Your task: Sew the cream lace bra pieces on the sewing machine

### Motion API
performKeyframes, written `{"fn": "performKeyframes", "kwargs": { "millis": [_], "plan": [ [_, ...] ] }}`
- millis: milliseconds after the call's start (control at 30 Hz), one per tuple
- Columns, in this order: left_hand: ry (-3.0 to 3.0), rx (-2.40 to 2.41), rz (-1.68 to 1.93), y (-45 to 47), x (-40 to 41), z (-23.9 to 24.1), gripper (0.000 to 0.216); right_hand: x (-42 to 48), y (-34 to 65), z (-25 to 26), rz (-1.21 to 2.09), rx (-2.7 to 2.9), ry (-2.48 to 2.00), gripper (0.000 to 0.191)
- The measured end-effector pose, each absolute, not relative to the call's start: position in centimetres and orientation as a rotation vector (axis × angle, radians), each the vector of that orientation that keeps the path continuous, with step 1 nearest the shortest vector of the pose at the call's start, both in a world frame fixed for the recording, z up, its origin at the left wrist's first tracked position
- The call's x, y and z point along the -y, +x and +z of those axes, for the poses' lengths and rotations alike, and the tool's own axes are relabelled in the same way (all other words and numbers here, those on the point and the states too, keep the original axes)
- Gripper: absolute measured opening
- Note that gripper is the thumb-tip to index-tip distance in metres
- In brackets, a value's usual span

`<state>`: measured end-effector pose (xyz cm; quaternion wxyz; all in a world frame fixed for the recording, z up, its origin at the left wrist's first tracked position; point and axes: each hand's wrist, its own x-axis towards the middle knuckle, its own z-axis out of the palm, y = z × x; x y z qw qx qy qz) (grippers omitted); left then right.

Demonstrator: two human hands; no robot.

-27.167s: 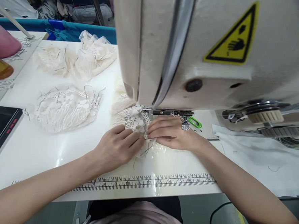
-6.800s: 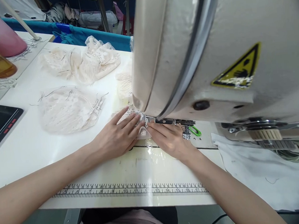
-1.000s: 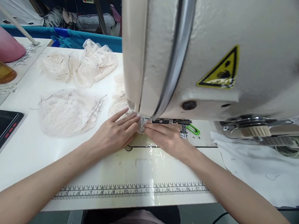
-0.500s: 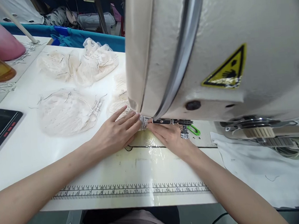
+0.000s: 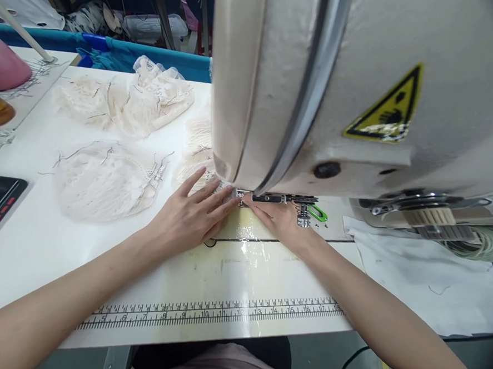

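My left hand (image 5: pixel 192 213) lies flat with its fingers spread, fingertips pressing on cream lace fabric (image 5: pixel 193 168) beside the needle area of a sewing machine (image 5: pixel 291 92). My right hand (image 5: pixel 280 218) reaches in from the right, under the machine head. Its fingertips are close to the lace at the needle area; most of its fingers are hidden by the machine head and the metal thread tension knob (image 5: pixel 303 217). How the right hand meets the lace does not show clearly.
Further sheer cream lace pieces (image 5: pixel 104 182) with loose dark threads lie left on the white table (image 5: pixel 185 277). A black device (image 5: pixel 1 202) sits at the left edge. White cloth (image 5: pixel 423 285) lies at right. A printed ruler (image 5: pixel 212 313) runs along the front edge.
The view has shifted slightly. My left fingers have spread and slid a little right and forward, toward the needle area. Less of the lace strip shows between my hands.
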<state>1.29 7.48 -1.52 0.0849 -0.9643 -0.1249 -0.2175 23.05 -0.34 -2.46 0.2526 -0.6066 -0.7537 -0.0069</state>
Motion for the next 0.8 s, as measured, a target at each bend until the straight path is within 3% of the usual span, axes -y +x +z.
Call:
{"fn": "performKeyframes", "kwargs": {
  "millis": [267,533,800],
  "plan": [
    [-2.856,0.403,-0.603,1.3,-7.6,-1.7,0.033,0.0,23.6,-4.8,0.022,2.029,-1.634,0.023],
    [-2.744,0.219,-0.606,1.1,-7.3,-1.9,0.032,1.1,23.4,-3.9,-0.106,2.159,-1.52,0.021],
    [-2.83,0.371,-0.572,1.4,-7.5,-1.7,0.027,1.5,23.0,-4.4,0.069,2.122,-1.552,0.027]
  ]
}}
